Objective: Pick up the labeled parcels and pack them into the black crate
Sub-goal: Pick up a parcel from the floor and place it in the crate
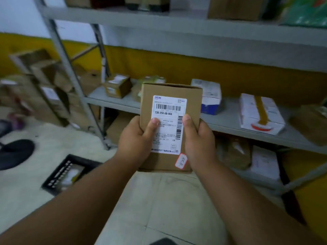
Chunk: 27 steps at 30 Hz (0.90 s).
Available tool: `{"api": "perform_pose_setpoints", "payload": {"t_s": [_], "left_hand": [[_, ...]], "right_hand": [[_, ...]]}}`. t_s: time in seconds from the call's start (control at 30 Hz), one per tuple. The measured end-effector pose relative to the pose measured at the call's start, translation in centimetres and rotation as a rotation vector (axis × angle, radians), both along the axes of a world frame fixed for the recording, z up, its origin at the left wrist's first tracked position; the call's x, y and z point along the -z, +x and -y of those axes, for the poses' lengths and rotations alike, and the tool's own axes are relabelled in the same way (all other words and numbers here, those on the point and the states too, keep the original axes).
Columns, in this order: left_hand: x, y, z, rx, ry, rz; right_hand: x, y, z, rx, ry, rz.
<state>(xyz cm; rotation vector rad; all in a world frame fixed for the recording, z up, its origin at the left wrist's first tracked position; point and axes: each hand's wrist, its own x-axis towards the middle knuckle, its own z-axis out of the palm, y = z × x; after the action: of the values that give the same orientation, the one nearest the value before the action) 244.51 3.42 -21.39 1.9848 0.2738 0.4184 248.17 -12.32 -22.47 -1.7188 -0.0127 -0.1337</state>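
One parcel in hand, not yet crated

My left hand and right hand grip the labeled parcel above and right of the black crate; more wait on the shelf.

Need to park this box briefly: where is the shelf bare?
On the middle shelf, bare patches lie between the blue-and-white box and the taped white box, and along the front edge. The left end near the small brown box is crowded.

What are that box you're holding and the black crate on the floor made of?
The box looks like plain brown cardboard, matte, with folded edges and a glossy white paper label. The crate is probably moulded plastic, judging by its slotted black rim, though blur leaves that uncertain.
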Motion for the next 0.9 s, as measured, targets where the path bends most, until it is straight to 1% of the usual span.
{"api": "perform_pose_setpoints", "payload": {"t_s": [0.07,0.17,0.27,0.37,0.57,0.73,0.83,0.9], "left_hand": [[-0.1,-2.5,-7.5,-0.109,0.052,-0.022],[-0.5,-5.9,-15.6,-0.251,0.055,-0.035],[-0.8,-7.9,-20.7,-0.334,0.052,-0.046],[-0.5,-8.1,-24.4,-0.377,-0.002,-0.043],[1.2,-5.1,-30.0,-0.437,-0.064,-0.071],[1.8,-0.7,-35.5,-0.534,-0.108,-0.118],[1.5,1.3,-38.6,-0.573,-0.092,-0.120],[1.4,2.7,-40.3,-0.570,-0.089,-0.131]], "right_hand": [[0.6,-1.1,-7.7,-0.103,0.029,-0.040],[0.2,-2.4,-16.8,-0.241,0.063,-0.059],[-0.2,-2.9,-22.8,-0.345,0.090,-0.049],[0.2,-2.3,-26.9,-0.420,0.062,-0.046],[2.3,2.2,-33.6,-0.547,0.035,-0.024],[3.3,7.7,-40.3,-0.619,0.032,-0.064],[3.3,10.3,-43.9,-0.647,0.036,-0.076],[3.2,11.7,-45.5,-0.635,0.017,-0.042]]}}
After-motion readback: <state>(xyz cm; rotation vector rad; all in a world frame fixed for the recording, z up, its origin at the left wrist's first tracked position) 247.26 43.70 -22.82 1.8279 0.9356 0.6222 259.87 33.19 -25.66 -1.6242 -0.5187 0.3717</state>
